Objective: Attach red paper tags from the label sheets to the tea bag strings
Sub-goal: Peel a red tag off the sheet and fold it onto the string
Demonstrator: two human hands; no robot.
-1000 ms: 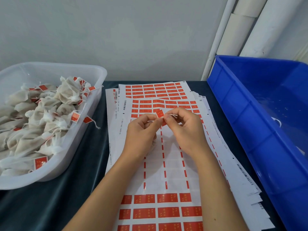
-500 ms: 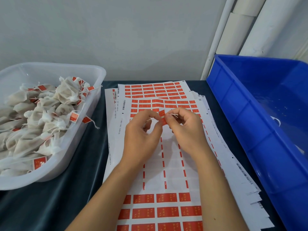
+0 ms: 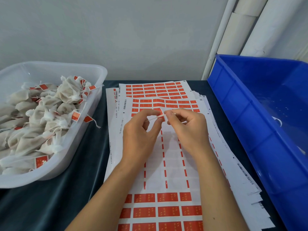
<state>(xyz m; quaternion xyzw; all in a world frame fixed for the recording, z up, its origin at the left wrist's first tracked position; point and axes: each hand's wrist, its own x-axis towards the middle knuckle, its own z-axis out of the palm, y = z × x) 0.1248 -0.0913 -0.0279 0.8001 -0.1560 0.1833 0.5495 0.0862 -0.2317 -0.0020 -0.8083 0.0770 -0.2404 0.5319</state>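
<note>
My left hand (image 3: 141, 137) and my right hand (image 3: 188, 130) meet above the top label sheet (image 3: 168, 164). Between their fingertips they pinch a small red paper tag (image 3: 161, 113) folded over a thin white string (image 3: 155, 118). The string runs left from the tag across my left fingers. No tea bag shows on that string. The sheet's middle rows are peeled bare, while red tags remain at its far and near ends. A clear tub (image 3: 93, 114) on the left holds several tagged tea bags (image 3: 50, 114).
A stack of more label sheets (image 3: 236, 172) fans out under the top one on a dark cloth (image 3: 66, 189). A deep blue bin (image 3: 260, 124) stands close on the right. White pipes (image 3: 221, 39) rise behind it against the wall.
The tag has folded narrower between my fingertips, and my left fingers have spread so the string shows across them. Both hands stay in the same spot above the sheet.
</note>
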